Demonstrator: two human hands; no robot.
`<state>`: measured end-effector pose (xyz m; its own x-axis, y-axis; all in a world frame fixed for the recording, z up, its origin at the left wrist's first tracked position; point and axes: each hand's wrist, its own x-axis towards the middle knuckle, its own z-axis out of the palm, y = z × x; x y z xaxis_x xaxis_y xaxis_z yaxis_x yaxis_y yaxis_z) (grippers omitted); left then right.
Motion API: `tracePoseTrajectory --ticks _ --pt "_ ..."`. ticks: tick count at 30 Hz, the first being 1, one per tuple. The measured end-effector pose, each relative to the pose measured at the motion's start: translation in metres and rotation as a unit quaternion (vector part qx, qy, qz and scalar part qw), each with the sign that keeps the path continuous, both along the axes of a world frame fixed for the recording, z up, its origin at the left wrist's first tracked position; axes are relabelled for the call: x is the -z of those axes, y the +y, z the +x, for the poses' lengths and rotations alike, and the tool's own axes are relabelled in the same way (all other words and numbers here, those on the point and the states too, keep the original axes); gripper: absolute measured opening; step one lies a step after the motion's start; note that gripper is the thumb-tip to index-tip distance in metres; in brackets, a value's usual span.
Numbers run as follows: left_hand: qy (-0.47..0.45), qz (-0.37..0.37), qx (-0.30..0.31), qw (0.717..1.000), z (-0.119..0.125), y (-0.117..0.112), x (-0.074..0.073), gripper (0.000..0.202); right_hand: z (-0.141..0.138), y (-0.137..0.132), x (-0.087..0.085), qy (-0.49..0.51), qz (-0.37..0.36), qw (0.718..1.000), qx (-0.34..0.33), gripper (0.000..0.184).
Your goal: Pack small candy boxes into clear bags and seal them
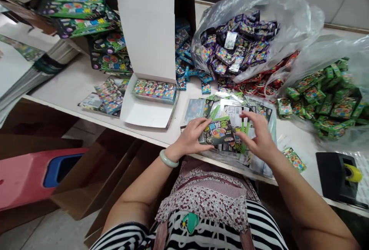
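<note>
In the head view, my left hand (193, 137) grips a flat black printed packet (218, 133) with a green edge by its left side. My right hand (258, 137) is just right of that packet, its thumb and fingers spread apart with nothing visible between them. Beneath both hands lies a loose pile of flat packets (234, 110), some in clear film. To the left of the pile, a white display box (147, 27) stands with its lid raised. Its back part holds a row of small colourful boxes (155, 90), while the white front part is bare.
Clear bags of purple boxes (242, 42) and green boxes (331, 96) stand at the back and right. Blue boxes (184, 55) and red boxes (259, 80) lie nearby. A tape dispenser (331, 175) sits at right. Cardboard boxes (95, 177) stand below the table's left edge.
</note>
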<state>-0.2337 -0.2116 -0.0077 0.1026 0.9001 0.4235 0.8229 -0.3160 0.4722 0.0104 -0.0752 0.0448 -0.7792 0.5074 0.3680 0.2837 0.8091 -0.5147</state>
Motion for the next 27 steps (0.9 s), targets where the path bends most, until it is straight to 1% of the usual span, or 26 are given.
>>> tracePoseTrajectory --ticks 2,4,5,7,9,10,11,13,15,16,18,19,21,23,24,25,27 --pt "0.002 0.001 -0.011 1.0 -0.004 -0.001 -0.002 0.097 -0.004 0.005 -0.003 -0.017 0.009 1.0 0.01 0.044" --pt "0.001 0.004 -0.006 1.0 -0.007 -0.002 -0.003 0.097 -0.008 0.006 -0.002 -0.054 0.015 0.998 0.003 0.034" --pt "-0.002 0.008 -0.002 1.0 -0.007 -0.002 -0.004 0.098 -0.01 0.005 0.001 -0.059 0.018 0.998 0.012 0.031" --pt "-0.009 0.018 -0.002 1.0 -0.008 -0.002 -0.003 0.098 -0.015 0.001 0.008 -0.046 0.015 0.997 0.053 0.028" --pt "-0.017 0.021 -0.008 1.0 -0.006 -0.001 -0.002 0.097 -0.018 -0.006 0.017 -0.029 -0.002 0.996 0.084 0.027" --pt "-0.02 0.019 -0.011 1.0 -0.006 -0.001 -0.001 0.097 -0.019 -0.01 0.02 -0.025 -0.013 0.996 0.088 0.028" --pt "-0.022 0.016 -0.013 1.0 -0.005 -0.001 -0.001 0.097 -0.02 -0.012 0.023 -0.023 -0.026 0.996 0.085 0.029" --pt "-0.021 0.013 -0.016 1.0 -0.005 0.001 0.0 0.097 -0.022 -0.014 0.026 -0.021 -0.059 0.996 0.057 0.035" --pt "-0.018 0.018 -0.019 1.0 -0.008 0.002 -0.001 0.097 -0.024 -0.005 0.022 -0.02 -0.086 0.996 0.019 0.04" --pt "-0.017 0.022 -0.021 0.999 -0.009 0.003 -0.001 0.097 -0.026 0.006 0.017 -0.011 -0.091 0.996 0.008 0.041" --pt "-0.017 0.027 -0.033 0.999 -0.013 0.003 -0.002 0.097 -0.034 0.043 0.003 0.026 -0.07 0.997 0.026 0.037" --pt "-0.018 0.026 -0.042 0.999 -0.014 0.003 -0.002 0.097 -0.039 0.067 -0.006 0.051 -0.042 0.996 0.056 0.034" --pt "-0.02 0.018 -0.062 0.998 -0.016 0.0 -0.002 0.095 -0.052 0.125 -0.023 0.056 0.036 0.988 0.141 0.03" --pt "-0.023 0.007 -0.072 0.997 -0.017 -0.004 -0.002 0.096 -0.068 0.182 -0.035 0.017 0.085 0.97 0.228 0.039" --pt "-0.024 0.005 -0.072 0.997 -0.017 -0.005 -0.002 0.096 -0.075 0.207 -0.038 -0.005 0.086 0.959 0.269 0.045" --pt "-0.025 0.004 -0.07 0.997 -0.017 -0.007 -0.001 0.096 -0.083 0.228 -0.039 -0.025 0.067 0.949 0.308 0.049" --pt "-0.025 0.001 -0.068 0.997 -0.018 -0.009 0.0 0.097 -0.095 0.257 -0.036 -0.054 0.021 0.933 0.355 0.053"
